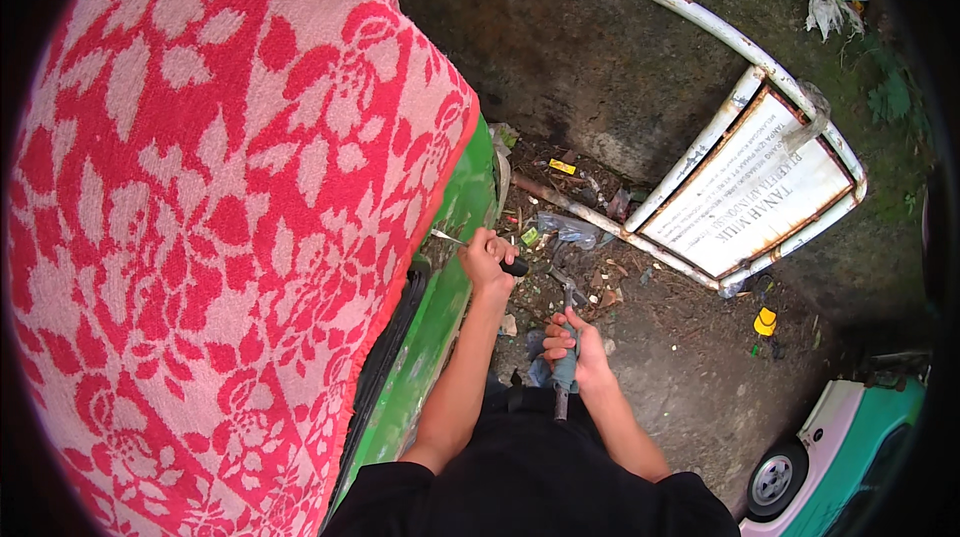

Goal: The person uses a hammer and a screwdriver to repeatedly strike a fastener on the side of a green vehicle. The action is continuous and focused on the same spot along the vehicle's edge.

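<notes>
My left hand [486, 259] is closed around a screwdriver-like tool with a black handle [515, 267]. Its thin metal shaft points left, with the tip close to the green vehicle panel [462, 282]; whether it touches cannot be made out. In my right hand [592, 349], lower and to the right, is a hammer [565, 373] with a grey-blue wrapped grip. The hammer's metal head lies above that hand, a short way from the black handle. A red and pink floral blanket [230, 197] covers most of the vehicle, its edge just left of the tool tip.
To the right, a rusty white pipe frame holds a white sign board [755, 187]. Litter and dry debris [590, 237] cover the ground ahead. A yellow object [765, 321] lies farther right. At the lower right stands a teal and white vehicle [840, 457].
</notes>
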Demonstrator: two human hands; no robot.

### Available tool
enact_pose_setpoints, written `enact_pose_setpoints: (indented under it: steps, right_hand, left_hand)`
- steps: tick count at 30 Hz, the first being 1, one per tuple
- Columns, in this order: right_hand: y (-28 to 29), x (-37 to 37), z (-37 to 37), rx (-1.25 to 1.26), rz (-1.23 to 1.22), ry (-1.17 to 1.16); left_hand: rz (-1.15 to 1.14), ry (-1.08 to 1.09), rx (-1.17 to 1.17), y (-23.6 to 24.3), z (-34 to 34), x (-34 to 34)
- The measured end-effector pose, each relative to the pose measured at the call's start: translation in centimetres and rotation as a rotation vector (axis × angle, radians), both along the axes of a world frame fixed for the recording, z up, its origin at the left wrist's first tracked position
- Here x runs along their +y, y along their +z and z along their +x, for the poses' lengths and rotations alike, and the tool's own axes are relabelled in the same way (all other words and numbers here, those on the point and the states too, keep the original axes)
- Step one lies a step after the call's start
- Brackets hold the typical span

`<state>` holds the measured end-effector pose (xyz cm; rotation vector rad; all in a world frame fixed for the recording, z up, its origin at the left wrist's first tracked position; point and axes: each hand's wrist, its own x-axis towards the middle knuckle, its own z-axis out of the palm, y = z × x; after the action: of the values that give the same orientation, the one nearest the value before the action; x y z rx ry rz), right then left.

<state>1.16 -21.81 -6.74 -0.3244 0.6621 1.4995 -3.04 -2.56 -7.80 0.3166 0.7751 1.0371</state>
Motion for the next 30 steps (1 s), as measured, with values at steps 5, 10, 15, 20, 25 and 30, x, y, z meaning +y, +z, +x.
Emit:
enact_pose_setpoints:
  steps: [5,10,15,20,25,30]
  right_hand:
    - [-0.9,0.1,-0.5,0.007,-0.030,0.002]
    - [0.6,-0.1,-0.1,-0.087,0.023,-0.012]
    - [-1.8,0.4,-0.1,-0.053,-0.190,-0.127]
    - [-0.1,0.3,-0.3,-0.181,-0.002,0.013]
    - [-2.1,0.3,-0.3,-0.021,-0.284,-0.227]
    - [-1.4,-0.3,-0.6,0.001,0.021,-0.059]
  left_hand:
    - [0.020,-0.052,0.006,-0.3,0.0,0.0]
    - [-0.027,-0.027,-0.047,-0.3,-0.2,-0.1]
    - [-0.023,-0.083,-0.035,-0.3,0.2,-0.1]
    - [-0.032,-0.064,-0.031,0.0,0.2,-0.2]
    - [-0.024,-0.082,-0.050,-0.2,0.3,-0.1]
    - [-0.011,-0.080,-0.044,-0.5,0.3,0.0]
